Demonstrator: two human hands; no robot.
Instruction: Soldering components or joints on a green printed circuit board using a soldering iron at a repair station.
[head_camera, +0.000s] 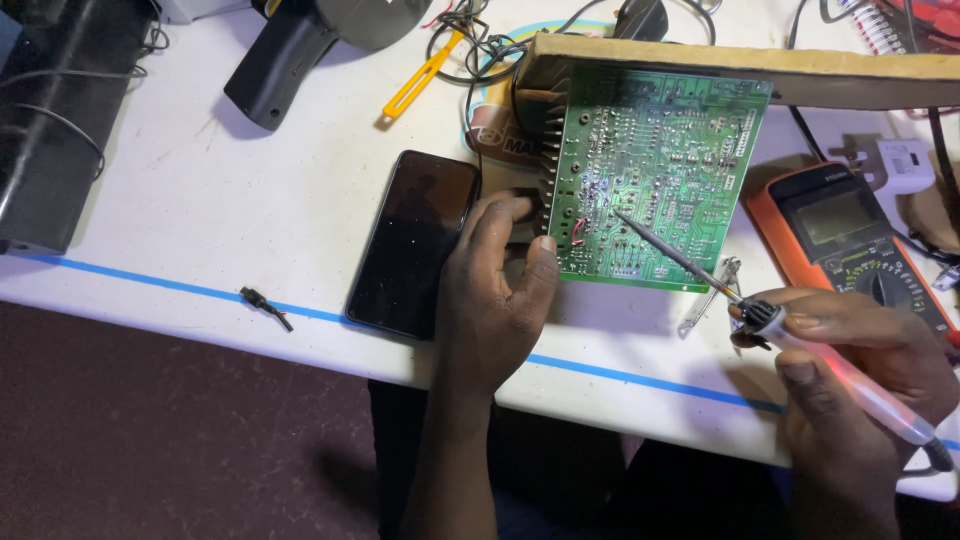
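1. Right hand (850, 370) is closed in a pen-like grip around a soldering iron (800, 340), thumb and fingers wrapped on its pale translucent handle near the lower right corner of the view.
2. Its thin metal shaft runs up and to the left, and the tip rests on the solder side of a green circuit board (655, 175), roughly at the board's middle.
3. Left hand (500, 290) is curled at the board's lower left edge, thumb pressed against the green edge and fingers bent over the dark finned heat sink (545, 150) that runs along the board's left side; it grips that edge, fingers partly closed.
4. That board stands tilted, its upper edge leaning against a long wooden strip (750, 65) that crosses the top of the white worktop (200, 200).
5. Just left of the left hand lies a dark phone (415, 240), screen off, flat on the worktop and touching or nearly touching the fingers.
6. An orange-cased multimeter (850, 245) lies to the right of the board, just above the right hand.
7. Metal tweezers (712, 295) lie between the board's lower edge and the iron.
8. A strip of blue tape (150, 280) runs along the worktop's near edge, with a small black part (265, 305) lying on it.
9. Farther back lie a yellow-handled tool (420, 75) and a black heat gun handle (280, 65).
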